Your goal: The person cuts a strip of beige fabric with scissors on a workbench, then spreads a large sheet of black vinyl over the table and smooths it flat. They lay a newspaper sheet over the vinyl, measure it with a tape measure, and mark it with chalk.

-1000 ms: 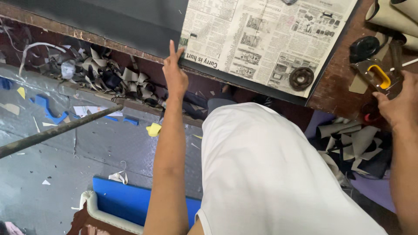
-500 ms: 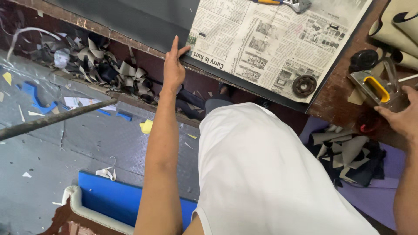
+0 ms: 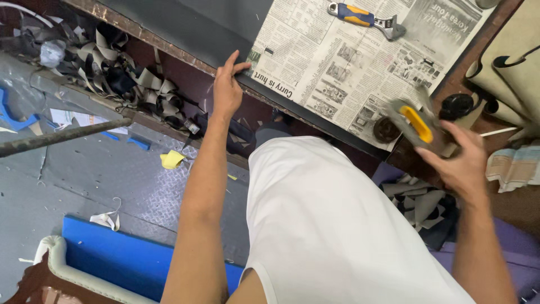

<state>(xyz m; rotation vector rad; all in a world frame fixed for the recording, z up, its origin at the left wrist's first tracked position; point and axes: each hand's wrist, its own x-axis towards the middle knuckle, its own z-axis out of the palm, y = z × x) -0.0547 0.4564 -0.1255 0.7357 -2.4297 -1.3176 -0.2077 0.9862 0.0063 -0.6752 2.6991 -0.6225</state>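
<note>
Right hand (image 3: 458, 163): fingers clamped on a grey tool with a yellow handle (image 3: 416, 125), blurred, held above the bench (image 3: 450, 84) edge at the newspaper's (image 3: 343, 62) near right corner. Just beside the tool on the bench: a round dark disc (image 3: 386, 129) on the newspaper's corner, and a black round object (image 3: 457, 105) off the paper.

Left hand (image 3: 226, 93): fingers together and extended, tips touching the dark sheet (image 3: 191, 28) at the bench edge, by the newspaper's near left corner.

Newspaper lies flat, a black-and-white rectangle with a bold headline along its near edge. A blue-and-yellow adjustable wrench (image 3: 365, 18) rests on its far end, well apart from both hands.

Cream cut pieces (image 3: 506, 67) at the right of the bench. Below the bench edge, grey strip scraps (image 3: 112, 67) piled at left. On the floor, a yellow scrap (image 3: 171, 159) and a blue cushion (image 3: 124, 259).
</note>
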